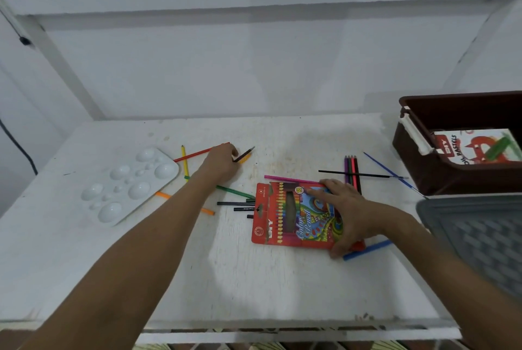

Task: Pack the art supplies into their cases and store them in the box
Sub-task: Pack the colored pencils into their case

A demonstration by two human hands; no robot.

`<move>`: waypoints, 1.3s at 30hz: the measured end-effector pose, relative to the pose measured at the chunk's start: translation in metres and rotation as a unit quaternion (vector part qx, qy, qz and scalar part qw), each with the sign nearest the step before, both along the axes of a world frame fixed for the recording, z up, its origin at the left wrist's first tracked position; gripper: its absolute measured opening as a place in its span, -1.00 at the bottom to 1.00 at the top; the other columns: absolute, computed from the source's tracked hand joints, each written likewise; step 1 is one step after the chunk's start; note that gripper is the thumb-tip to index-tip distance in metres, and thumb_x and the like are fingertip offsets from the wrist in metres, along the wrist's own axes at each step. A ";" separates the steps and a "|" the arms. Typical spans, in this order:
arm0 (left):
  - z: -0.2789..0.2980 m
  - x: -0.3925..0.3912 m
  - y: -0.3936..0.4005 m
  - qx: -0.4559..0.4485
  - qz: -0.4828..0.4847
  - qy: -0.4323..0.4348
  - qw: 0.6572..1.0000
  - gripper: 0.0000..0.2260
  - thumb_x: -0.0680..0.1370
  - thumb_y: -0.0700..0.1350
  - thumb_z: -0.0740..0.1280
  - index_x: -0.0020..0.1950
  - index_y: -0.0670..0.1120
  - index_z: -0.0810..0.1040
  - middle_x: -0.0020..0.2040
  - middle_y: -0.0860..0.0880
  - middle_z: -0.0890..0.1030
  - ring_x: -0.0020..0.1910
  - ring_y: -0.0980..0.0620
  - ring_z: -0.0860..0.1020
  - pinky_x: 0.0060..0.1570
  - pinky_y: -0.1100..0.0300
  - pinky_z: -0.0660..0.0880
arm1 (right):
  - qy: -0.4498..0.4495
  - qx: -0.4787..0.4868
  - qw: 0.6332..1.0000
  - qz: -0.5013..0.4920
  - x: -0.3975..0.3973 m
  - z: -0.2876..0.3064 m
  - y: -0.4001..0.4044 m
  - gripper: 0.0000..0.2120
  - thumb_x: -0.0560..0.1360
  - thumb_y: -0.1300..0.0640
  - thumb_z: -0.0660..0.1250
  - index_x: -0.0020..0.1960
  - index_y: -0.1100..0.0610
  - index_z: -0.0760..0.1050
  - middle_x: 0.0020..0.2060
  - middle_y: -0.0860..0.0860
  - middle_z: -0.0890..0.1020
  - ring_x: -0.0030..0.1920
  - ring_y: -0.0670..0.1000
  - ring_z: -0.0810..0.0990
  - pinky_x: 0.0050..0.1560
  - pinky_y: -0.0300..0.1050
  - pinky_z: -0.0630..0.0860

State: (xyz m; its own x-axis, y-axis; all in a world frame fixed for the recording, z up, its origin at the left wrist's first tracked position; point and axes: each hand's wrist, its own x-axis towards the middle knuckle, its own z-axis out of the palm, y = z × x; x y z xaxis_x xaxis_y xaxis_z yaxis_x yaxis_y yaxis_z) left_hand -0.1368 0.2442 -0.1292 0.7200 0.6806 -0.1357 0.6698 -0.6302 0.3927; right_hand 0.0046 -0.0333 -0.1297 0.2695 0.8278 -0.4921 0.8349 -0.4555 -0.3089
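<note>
A red colour pencil case [293,217] lies flat mid-table, with dark pencils sticking out of its left end. My right hand [346,212] rests on its right side, thumb under the near edge, holding it. My left hand [223,161] is farther back, closed over a red pencil [192,155] and a dark pencil [244,154] with an orange one beside it. Loose pencils lie scattered: yellow [184,161], green [234,191], orange [185,202], pink [291,179], blue [367,249]. A small bundle of pencils [351,170] lies behind my right hand.
A white paint palette [127,184] lies at the left. A brown box [457,152] at the right holds an oil pastels pack [477,146]. Two thin brushes [389,174] lie in front of it. A grey lid [480,233] sits at the right edge.
</note>
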 end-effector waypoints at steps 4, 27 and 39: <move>0.014 0.007 -0.001 0.010 0.013 -0.098 0.995 -0.77 0.59 -0.16 0.27 0.20 -0.19 0.55 0.01 -0.12 0.59 0.01 -0.10 0.54 -0.11 0.17 0.37 | 0.011 0.033 0.999 0.001 -0.002 0.005 0.001 0.17 0.14 -0.22 0.57 0.48 -0.28 -0.15 0.48 -0.14 -0.18 0.50 0.07 -0.16 0.48 0.12 0.09; 0.013 -0.213 -0.070 -0.416 0.436 -0.467 0.647 -0.93 0.54 -0.29 0.32 -0.10 -0.28 0.55 -0.20 -0.16 0.63 -0.23 0.01 0.63 -0.28 0.24 0.61 | 0.108 0.111 0.974 0.163 -0.107 0.000 0.048 0.13 0.19 -0.25 0.54 0.45 -0.34 -0.22 0.45 -0.25 -0.28 0.49 -0.02 -0.28 0.49 0.09 -0.02; -0.018 -0.213 -0.118 -0.294 0.401 -0.275 0.823 -0.84 0.50 -0.05 0.40 -0.08 -0.13 0.56 -0.19 -0.11 0.69 -0.23 -0.03 0.67 -0.23 0.12 0.58 | 0.045 0.065 0.967 0.242 -0.127 -0.025 0.048 0.12 0.23 -0.37 0.42 0.48 -0.24 -0.29 0.49 -0.05 -0.34 0.45 0.01 -0.45 0.45 0.12 -0.35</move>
